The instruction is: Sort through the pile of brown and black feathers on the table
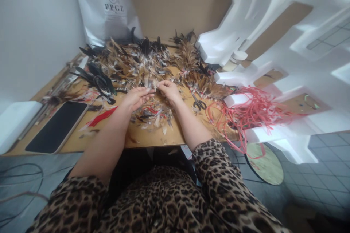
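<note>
Right now you have your left hand [138, 97] and right hand [168, 90] nearly touching over the table [161, 139], thumbs and fingertips pinched on a small pale tuft [153, 85], your other fingers loosely bent. Taking your hands as the centre of the clock, the tabletop is yellow-brown, shiny and scuffed, with its near edge at six. Brown and black feathers [131, 58] heap up at twelve, more run round to two, and loose bits lie at six. Your scissors [199, 104] sit at four, handles towards you; red strands [254, 111] tangle at three to four, over white foam [232, 18] that spreads from one to four. A red strip [102, 116] lies at eight, then the phone [57, 127], dark screen up, and a white box [18, 125] beyond it. Out past the table, the floor [325, 162] shows grey tiles at four, with a round disc [267, 163] nearer, and cables [41, 174] curl at eight. The wall [35, 18] at ten is pale. For writing, the silvery bag [95, 14] at eleven reads "PPGZ" under a circled rabbit head; its smaller print is too blurred to read.
</note>
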`<action>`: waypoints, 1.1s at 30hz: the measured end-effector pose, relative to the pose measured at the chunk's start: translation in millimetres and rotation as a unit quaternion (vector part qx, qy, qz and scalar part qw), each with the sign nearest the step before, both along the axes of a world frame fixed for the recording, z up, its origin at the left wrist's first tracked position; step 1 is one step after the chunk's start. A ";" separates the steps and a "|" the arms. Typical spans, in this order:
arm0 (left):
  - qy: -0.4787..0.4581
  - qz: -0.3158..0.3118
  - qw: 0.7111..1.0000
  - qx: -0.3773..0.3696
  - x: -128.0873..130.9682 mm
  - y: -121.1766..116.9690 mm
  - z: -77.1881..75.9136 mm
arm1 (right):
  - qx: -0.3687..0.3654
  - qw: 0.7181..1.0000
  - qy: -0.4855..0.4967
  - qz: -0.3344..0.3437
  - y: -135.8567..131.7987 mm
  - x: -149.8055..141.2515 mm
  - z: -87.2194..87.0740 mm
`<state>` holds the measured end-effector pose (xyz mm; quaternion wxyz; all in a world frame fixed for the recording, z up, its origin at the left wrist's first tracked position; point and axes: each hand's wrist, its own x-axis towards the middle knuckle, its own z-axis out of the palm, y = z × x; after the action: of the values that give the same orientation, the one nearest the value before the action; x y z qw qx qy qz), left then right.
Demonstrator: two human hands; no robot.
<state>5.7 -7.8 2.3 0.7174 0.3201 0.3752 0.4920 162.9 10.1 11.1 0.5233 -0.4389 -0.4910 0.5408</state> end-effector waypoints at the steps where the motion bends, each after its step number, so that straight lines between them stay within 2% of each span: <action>1: -0.003 -0.006 1.000 -0.002 0.5 -0.2 0.3 | 0.017 1.000 -0.002 -0.005 -1.0 -2.9 -1.1; 3: -0.009 -0.014 1.000 -0.005 1.6 -0.6 1.5 | 0.045 0.999 -0.004 -0.002 -3.0 -7.9 -3.1; 5: -0.021 -0.012 1.000 -0.010 2.2 -0.5 2.8 | 0.044 0.999 0.008 0.014 -4.6 -11.1 -4.3; 9: -0.059 0.006 0.998 -0.025 -1.3 1.0 4.6 | -0.027 0.996 0.061 0.052 -4.8 -9.6 -3.8; 13: -0.079 -0.031 0.996 0.002 -10.0 0.5 5.8 | -0.066 0.984 0.144 0.078 -1.5 -1.5 -0.5; 16: -0.046 -0.081 0.995 0.040 -15.3 -3.1 7.8 | -0.087 0.975 0.191 0.080 0.2 3.8 3.5; 19: 0.036 -0.106 0.991 0.071 -17.2 -7.1 11.2 | -0.106 0.965 0.224 0.084 0.6 7.3 7.5; 22: 0.073 -0.081 0.990 0.087 -17.2 -8.7 14.2 | -0.110 0.963 0.231 0.088 0.0 8.7 10.2; 26: 0.035 -0.042 0.994 0.095 -17.4 -5.7 12.6 | -0.112 0.964 0.219 0.101 -1.3 7.7 10.5; 33: 0.014 -0.029 0.998 0.047 -12.2 -1.0 4.6 | -0.138 0.966 0.194 0.102 -2.5 2.4 3.8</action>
<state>-6.5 -8.8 6.9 0.7100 0.3709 0.3522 0.4839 165.3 7.6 14.9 0.4847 -0.3413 -0.3426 0.7289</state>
